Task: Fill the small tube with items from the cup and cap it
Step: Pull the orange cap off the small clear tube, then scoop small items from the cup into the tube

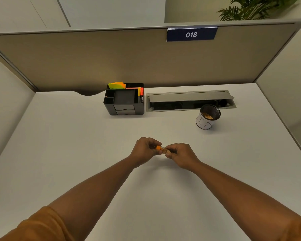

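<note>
A person's two hands met over the middle of a white worktop (76, 136), gripping a small clear tube (164, 150) that lay roughly level between them. The left hand (144, 150) was curled around the end carrying an orange cap (158, 148); the right hand (180, 154) was closed on the other end. Fingers covered most of the tube, so only a short stretch showed, with brownish contents inside too small to make out. Whether the cap was fully seated could not be told, and both tips of the tube were hidden in the hands.

Well apart, toward the far right, stood a dark mesh cup (208, 117) with a pale label around its lower wall and a heap of tan pieces inside; their kind was unclear. Just behind it, a grey cable hatch (189, 96) sat open in the worktop, its interior dark. A black desk organiser (124, 101) at the far edge held yellow and green sticky notes (117, 85) and an orange marker (141, 94). A blue "018" sign (191, 34) hung on the partition (94, 58), and a plant (254, 7) was cut off at the top. Orange sleeves (38, 225) ran out of the frame's bottom corners.
</note>
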A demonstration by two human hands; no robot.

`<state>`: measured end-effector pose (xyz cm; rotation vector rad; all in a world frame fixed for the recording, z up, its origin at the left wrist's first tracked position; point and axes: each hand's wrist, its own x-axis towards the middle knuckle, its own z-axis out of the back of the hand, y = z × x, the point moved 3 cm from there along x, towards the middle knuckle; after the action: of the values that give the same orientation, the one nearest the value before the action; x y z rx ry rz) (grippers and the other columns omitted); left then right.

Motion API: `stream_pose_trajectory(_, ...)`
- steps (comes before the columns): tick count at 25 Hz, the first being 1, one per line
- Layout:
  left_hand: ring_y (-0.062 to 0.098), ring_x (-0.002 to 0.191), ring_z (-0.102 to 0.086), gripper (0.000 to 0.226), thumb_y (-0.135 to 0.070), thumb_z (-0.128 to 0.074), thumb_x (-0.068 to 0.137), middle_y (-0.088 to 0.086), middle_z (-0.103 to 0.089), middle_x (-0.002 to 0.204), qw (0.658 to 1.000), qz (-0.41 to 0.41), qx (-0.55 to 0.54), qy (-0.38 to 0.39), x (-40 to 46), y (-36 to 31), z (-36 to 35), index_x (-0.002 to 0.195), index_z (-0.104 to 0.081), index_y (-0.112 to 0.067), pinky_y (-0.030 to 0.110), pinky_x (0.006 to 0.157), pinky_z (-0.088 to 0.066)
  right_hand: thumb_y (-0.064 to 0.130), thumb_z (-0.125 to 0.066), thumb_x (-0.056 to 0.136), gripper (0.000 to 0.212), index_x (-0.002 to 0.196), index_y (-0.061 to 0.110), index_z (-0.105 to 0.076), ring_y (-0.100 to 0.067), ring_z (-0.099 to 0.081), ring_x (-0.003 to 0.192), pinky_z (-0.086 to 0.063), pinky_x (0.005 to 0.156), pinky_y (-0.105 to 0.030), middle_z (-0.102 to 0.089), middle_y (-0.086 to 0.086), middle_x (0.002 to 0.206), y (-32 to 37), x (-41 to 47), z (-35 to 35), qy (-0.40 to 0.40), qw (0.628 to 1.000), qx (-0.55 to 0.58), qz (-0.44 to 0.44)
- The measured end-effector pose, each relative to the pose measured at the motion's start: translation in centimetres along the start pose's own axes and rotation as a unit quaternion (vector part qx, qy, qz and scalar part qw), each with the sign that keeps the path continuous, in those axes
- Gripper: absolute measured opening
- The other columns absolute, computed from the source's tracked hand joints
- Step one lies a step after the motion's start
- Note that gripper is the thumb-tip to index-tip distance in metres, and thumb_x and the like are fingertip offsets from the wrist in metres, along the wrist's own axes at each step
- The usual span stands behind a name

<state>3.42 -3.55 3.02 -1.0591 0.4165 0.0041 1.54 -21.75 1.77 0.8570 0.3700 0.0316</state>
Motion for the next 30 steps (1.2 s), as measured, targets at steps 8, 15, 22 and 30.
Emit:
stream_pose_trajectory(8, 0.021, 0.091, -0.074, 0.031, -0.010, -0.085, 0.077, 0.006, -0.079, 0.098, 1.000, -0.008, 0.005, 0.020, 0.2, 0.0, 1.1, 0.106, -0.077, -0.012, 0.026, 0.081, -0.058, 0.016, -0.072, 0.090, 0.020, 0.109, 0.017, -0.077, -0.022, -0.068, 0.089, -0.053, 0.079, -0.030, -0.076, -0.002, 0.098, 0.0, -0.1, 0.0, 0.007, 1.000, 0.021, -0.013)
stream_pose_trajectory(15, 0.024, 0.097, -0.071, 0.025, -0.001, -0.078, 0.082, 0.011, -0.076, 0.105, 0.995, 0.026, -0.097, 0.018, 1.1, 1.1, 0.5, 0.104, -0.069, -0.011, 0.039, 0.089, -0.059, 0.015, -0.078, 0.085, 0.030, 0.113, 0.021, -0.073, -0.015, -0.070, 0.100, -0.053, 0.087, -0.028, -0.076, 0.001, 0.107, -1.7, -0.2, -0.1, -0.023, 0.992, 0.105, -0.069)
stream_pose_trajectory(22, 0.030, 0.104, -0.070, 0.021, -0.005, -0.072, 0.087, 0.014, -0.073, 0.112, 0.986, 0.079, -0.147, 0.011, 2.8, 3.9, -2.4, 0.100, -0.063, -0.017, 0.043, 0.095, -0.058, 0.014, -0.071, 0.091, 0.024, 0.114, 0.022, -0.067, -0.018, -0.068, 0.104, -0.052, 0.087, -0.028, -0.072, 0.003, 0.109, -2.6, 0.4, 2.3, -0.106, 0.973, 0.182, -0.095)
stream_pose_trajectory(30, 0.026, 0.093, -0.069, 0.020, -0.003, -0.071, 0.088, 0.019, -0.073, 0.111, 0.979, 0.113, -0.168, 0.021, 7.0, 3.0, -5.3, 0.102, -0.062, -0.015, 0.041, 0.088, -0.056, 0.018, -0.064, 0.097, 0.033, 0.129, 0.009, -0.064, -0.018, -0.059, 0.104, -0.055, 0.088, -0.031, -0.062, -0.009, 0.121, -4.8, 3.2, 12.8, -0.388, 0.910, 0.100, -0.107)
